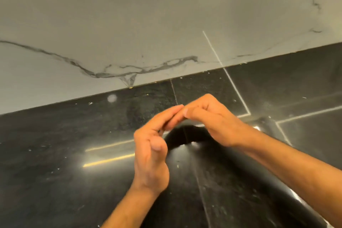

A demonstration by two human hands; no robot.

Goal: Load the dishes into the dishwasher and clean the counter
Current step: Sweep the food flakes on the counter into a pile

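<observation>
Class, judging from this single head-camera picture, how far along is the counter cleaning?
Done: nothing visibly finished. In hand: left hand and right hand meet fingertip to fingertip, holding nothing visible. Left: pale crumbs still dot the glossy black stone counter below the grey veined marble backsplash. No dishes visible.

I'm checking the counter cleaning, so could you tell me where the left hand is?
In the head view, the left hand is low centre above the black counter, fingertips meeting the right hand.

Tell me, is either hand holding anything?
Nothing shows in either. The left hand and right hand only touch at the fingertips above the black counter.
</observation>
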